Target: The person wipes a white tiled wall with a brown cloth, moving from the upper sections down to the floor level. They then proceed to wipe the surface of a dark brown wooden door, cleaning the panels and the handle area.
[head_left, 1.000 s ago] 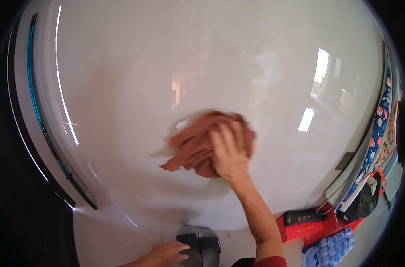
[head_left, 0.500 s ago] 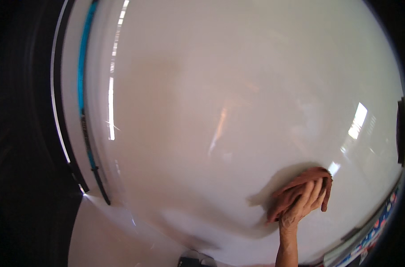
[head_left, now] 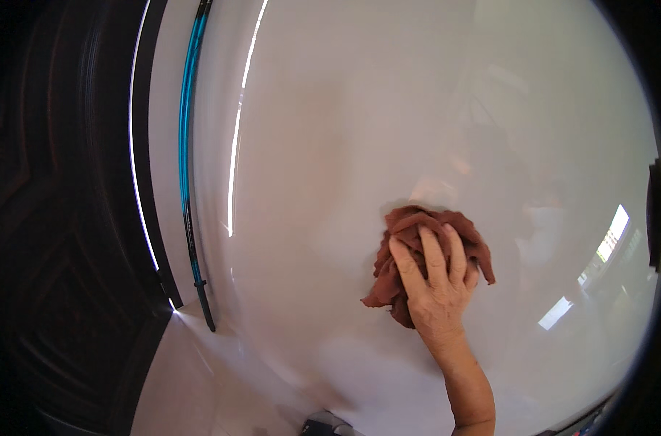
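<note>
My right hand (head_left: 439, 298) presses a crumpled reddish-brown cloth (head_left: 390, 272) against a glossy off-white surface (head_left: 309, 218). Its fingers are spread and bent into the folds, and the thumb is hidden. Cloth edges stick out past the fingers on both sides. The bare forearm comes up from the lower edge, right of the middle. My left hand does not show.
A blue pole with a black end (head_left: 184, 145) runs along the left side. Beyond it is a dark panel with carved-looking lines (head_left: 62, 218), edged by a bright slit. A small black object (head_left: 317, 427) sits at the bottom edge. Bright reflections mark the surface at right.
My right hand has moved the cloth left and farther up the surface. The view has shifted too: the pole appears farther right, and the patterned fabric at lower right is nearly out of sight.
</note>
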Available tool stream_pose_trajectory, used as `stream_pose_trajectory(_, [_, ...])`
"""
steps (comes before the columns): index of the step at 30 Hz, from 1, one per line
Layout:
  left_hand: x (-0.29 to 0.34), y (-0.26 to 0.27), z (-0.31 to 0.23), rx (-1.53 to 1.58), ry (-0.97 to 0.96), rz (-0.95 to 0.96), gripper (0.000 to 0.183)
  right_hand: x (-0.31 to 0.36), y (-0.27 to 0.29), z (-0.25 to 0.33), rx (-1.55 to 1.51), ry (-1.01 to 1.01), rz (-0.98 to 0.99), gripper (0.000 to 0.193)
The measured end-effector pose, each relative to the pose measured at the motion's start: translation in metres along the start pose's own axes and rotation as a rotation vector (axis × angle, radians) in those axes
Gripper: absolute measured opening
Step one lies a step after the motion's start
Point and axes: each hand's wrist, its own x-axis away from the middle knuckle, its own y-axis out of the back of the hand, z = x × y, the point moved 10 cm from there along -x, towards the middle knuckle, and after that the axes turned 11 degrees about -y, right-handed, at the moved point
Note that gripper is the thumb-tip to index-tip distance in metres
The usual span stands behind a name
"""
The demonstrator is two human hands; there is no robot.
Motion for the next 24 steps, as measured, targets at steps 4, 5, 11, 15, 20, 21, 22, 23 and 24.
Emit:
stream_pose_trajectory(4, [0.024, -0.024, 0.031, 0.060, -0.079, -0.259, 0.026, -0.037, 0.045, -0.059, 0.082, -0.071, 0.060, 0.032])
stream_pose_trajectory(5, [0.030, -0.026, 0.042, 0.074, -0.043, -0.325, 0.025, -0.042, 0.058, -0.077, 0.093, -0.079, 0.030, 0.031])
stream_pose_trajectory(11, [0.043, 0.029, 0.030, -0.003, 0.022, -0.104, 0.021, -0.072, 0.129, -0.175, 0.271, -0.222, -0.137, 0.027])
stream_pose_trajectory(15, [0.043, 0.094, 0.003, 0.007, 0.006, -0.262, 0.027, -0.123, 0.135, -0.172, 0.265, -0.236, -0.265, 0.027])
stream_pose_trajectory(20, [0.046, 0.158, -0.059, 0.214, 0.108, -0.327, 0.038, -0.219, 0.096, -0.119, 0.061, -0.143, -0.119, 0.043])
stream_pose_trajectory(21, [0.050, 0.181, -0.085, 0.282, 0.166, -0.287, 0.039, -0.234, 0.087, -0.107, -0.002, -0.129, -0.077, 0.045])
stream_pose_trajectory(22, [0.055, 0.204, -0.109, 0.344, 0.222, -0.241, 0.040, -0.240, 0.067, -0.101, -0.009, -0.128, 0.038, 0.046])
stream_pose_trajectory(23, [0.057, 0.228, -0.129, 0.315, 0.179, -0.274, 0.038, -0.243, 0.044, -0.095, -0.024, -0.131, 0.153, 0.048])
stream_pose_trajectory(24, [0.057, 0.249, -0.148, 0.288, 0.127, -0.298, 0.035, -0.254, 0.035, -0.085, 0.005, -0.055, 0.173, 0.048])
